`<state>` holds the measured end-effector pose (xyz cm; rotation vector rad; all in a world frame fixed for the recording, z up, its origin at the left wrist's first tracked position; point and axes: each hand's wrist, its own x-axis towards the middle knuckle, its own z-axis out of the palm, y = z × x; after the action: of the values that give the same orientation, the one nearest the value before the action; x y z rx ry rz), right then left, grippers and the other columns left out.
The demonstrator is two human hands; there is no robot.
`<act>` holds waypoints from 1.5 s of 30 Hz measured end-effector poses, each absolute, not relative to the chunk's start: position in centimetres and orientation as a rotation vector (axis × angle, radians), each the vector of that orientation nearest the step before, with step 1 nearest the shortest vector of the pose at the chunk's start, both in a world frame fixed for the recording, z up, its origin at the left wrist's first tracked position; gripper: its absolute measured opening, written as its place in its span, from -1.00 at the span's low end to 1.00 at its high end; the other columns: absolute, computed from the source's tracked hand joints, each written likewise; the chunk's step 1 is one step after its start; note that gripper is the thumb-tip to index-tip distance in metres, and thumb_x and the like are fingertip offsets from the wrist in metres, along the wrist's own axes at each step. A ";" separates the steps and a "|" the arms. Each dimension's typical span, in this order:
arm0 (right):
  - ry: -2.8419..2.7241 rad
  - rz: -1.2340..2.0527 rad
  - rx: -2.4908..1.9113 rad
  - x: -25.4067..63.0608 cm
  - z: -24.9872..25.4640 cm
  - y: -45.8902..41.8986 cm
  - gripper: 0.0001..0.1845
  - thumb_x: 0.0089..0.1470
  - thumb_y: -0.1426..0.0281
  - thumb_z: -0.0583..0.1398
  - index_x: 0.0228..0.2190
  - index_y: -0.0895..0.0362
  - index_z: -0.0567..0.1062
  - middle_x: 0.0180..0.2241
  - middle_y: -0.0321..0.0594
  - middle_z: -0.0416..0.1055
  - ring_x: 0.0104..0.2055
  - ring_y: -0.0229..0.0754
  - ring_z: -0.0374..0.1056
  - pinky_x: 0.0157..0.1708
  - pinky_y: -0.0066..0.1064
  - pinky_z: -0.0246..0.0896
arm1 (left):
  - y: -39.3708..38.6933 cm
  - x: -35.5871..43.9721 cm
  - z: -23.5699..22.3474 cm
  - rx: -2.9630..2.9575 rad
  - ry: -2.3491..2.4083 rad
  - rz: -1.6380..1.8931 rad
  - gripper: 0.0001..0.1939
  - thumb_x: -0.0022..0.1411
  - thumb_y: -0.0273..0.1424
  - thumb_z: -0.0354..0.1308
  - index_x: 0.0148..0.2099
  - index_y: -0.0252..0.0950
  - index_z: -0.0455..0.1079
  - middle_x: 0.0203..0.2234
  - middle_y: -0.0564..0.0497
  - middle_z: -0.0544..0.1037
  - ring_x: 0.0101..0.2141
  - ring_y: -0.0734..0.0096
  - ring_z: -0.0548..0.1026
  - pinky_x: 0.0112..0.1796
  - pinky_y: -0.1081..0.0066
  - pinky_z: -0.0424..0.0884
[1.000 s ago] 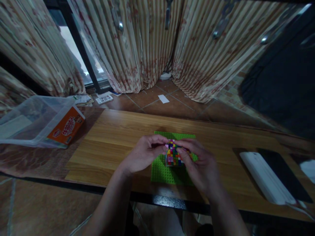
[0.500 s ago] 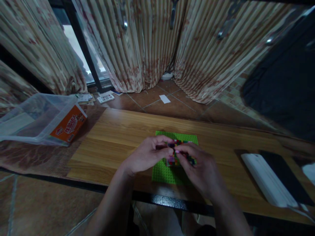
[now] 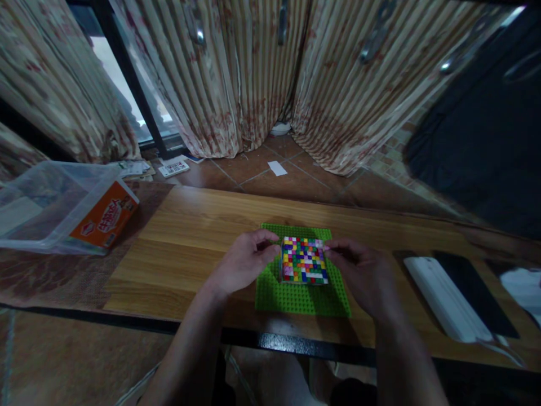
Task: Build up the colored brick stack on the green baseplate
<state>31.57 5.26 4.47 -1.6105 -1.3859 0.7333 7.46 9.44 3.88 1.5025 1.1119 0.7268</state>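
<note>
A square block of small multicoloured toy bricks [image 3: 304,260] sits on a green studded baseplate [image 3: 287,299] on the wooden table. At its left edge is my left hand [image 3: 243,264], thumb and index finger curved and a little apart, with nothing visible between them. I cannot tell whether its fingertips touch the block. My right hand [image 3: 363,273] is at the block's upper right corner, fingertips pinched on a small pink brick [image 3: 326,248]. The top of the block shows in full between the hands.
To the left stands a clear plastic bin [image 3: 54,220] with an orange label. A white device [image 3: 446,299] with a cable lies on the right beside a dark flat object [image 3: 475,293]. Beyond the table are striped curtains [image 3: 215,84] and a white card [image 3: 277,168] on the floor.
My hands have moved apart from over the block, the left to the left and the right to the right. The block's coloured top is now uncovered. The camera view has shifted slightly.
</note>
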 end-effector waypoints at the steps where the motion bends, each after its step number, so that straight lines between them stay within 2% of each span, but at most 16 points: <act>1: -1.386 0.750 -1.581 31.4 4.2 5.4 -0.80 0.00 0.19 0.33 -0.37 0.05 0.62 -0.31 -0.22 0.57 -0.28 -0.13 0.48 -0.28 -0.31 0.37 | 9.5 7.5 3.9 1.508 1.114 0.725 -0.72 0.22 -0.25 0.15 -0.10 -0.30 0.47 -0.37 0.00 0.55 -0.37 0.37 0.45 -0.31 0.33 0.39; 5: -1.350 0.758 -1.481 31.1 3.5 5.7 -0.86 -0.05 0.23 0.37 -0.44 0.03 0.64 -0.25 -0.22 0.54 -0.26 -0.16 0.45 -0.30 -0.34 0.35 | 9.5 7.4 3.8 1.531 1.090 0.740 -0.76 0.23 -0.27 0.14 -0.13 -0.29 0.47 -0.35 0.00 0.56 -0.34 0.37 0.46 -0.30 0.35 0.38; 12: -1.228 0.831 -1.425 30.7 3.0 6.2 -0.88 -0.17 0.28 0.41 -0.48 0.02 0.65 -0.34 -0.24 0.57 -0.33 -0.19 0.44 -0.34 -0.34 0.35 | 9.4 7.3 3.9 1.563 1.116 0.724 -0.76 0.23 -0.28 0.14 -0.12 -0.29 0.47 -0.35 0.00 0.56 -0.34 0.36 0.46 -0.31 0.35 0.38; 21: -1.080 0.986 -1.425 30.6 2.9 6.2 -0.75 -0.28 0.25 0.46 -0.44 0.03 0.66 -0.37 -0.23 0.61 -0.36 -0.18 0.46 -0.33 -0.32 0.40 | 9.5 7.3 3.7 1.564 1.121 0.709 -0.73 0.25 -0.25 0.12 -0.09 -0.30 0.47 -0.35 -0.02 0.56 -0.34 0.35 0.47 -0.28 0.34 0.40; 29: -1.032 1.003 -1.438 30.6 3.1 6.1 -0.76 -0.17 0.19 0.43 -0.41 0.02 0.66 -0.38 -0.25 0.61 -0.33 -0.16 0.48 -0.25 -0.27 0.42 | 9.5 7.3 3.9 1.613 1.120 0.701 -0.73 0.26 -0.25 0.10 -0.12 -0.30 0.48 -0.34 -0.03 0.57 -0.34 0.35 0.47 -0.30 0.36 0.39; 38: -0.946 0.943 -1.478 29.7 2.6 6.5 -0.66 -0.21 0.15 0.44 -0.38 0.07 0.64 -0.36 -0.24 0.60 -0.31 -0.16 0.47 -0.25 -0.27 0.42 | 9.3 7.5 4.0 1.583 1.143 0.697 -0.72 0.25 -0.26 0.12 -0.09 -0.31 0.47 -0.34 -0.04 0.57 -0.34 0.33 0.48 -0.30 0.35 0.40; 45: -1.040 0.904 -1.499 29.8 2.6 6.4 -0.65 -0.16 0.14 0.41 -0.33 0.09 0.63 -0.31 -0.20 0.60 -0.27 -0.12 0.48 -0.21 -0.22 0.42 | 9.1 7.7 4.1 1.583 1.121 0.692 -0.73 0.26 -0.27 0.11 -0.08 -0.32 0.48 -0.33 -0.04 0.56 -0.35 0.35 0.47 -0.30 0.35 0.40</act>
<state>29.81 6.44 2.63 -1.4987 -1.0402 0.9042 7.67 9.12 4.07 1.5826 1.1212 0.6920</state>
